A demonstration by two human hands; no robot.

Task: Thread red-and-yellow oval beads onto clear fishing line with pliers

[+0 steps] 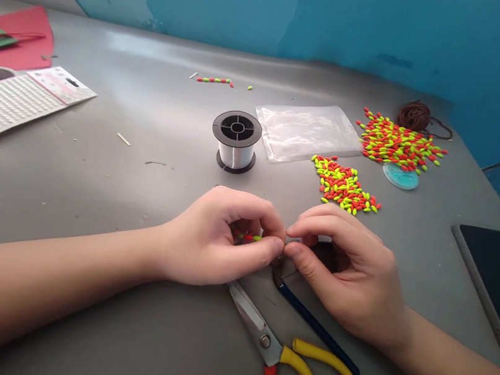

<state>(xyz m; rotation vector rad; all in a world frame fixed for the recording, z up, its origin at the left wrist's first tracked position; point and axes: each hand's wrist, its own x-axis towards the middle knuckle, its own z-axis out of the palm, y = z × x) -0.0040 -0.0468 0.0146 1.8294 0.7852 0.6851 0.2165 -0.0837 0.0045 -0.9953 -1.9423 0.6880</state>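
My left hand (227, 240) is closed in a pinch on a short string of red and yellow-green beads (249, 237), part of it showing inside the curl of the fingers. Tip to tip with it, my right hand (351, 265) also pinches. Something small and greyish shows between its thumb and forefinger, too small to name. Below both hands lie scissors (265, 340) with yellow and red handles. Pliers with a dark blue handle (318, 328) lie partly hidden under my right hand. A spool of clear line (235, 153) stands upright beyond my left hand.
Loose beads form a near pile (346, 186) and a far pile (397, 144), beside a clear plastic bag (307, 133). Brown cord (414, 115) and a turquoise disc (401, 176) lie there. A phone (494, 280) is at right, a white bead-strip card (12, 108) at left.
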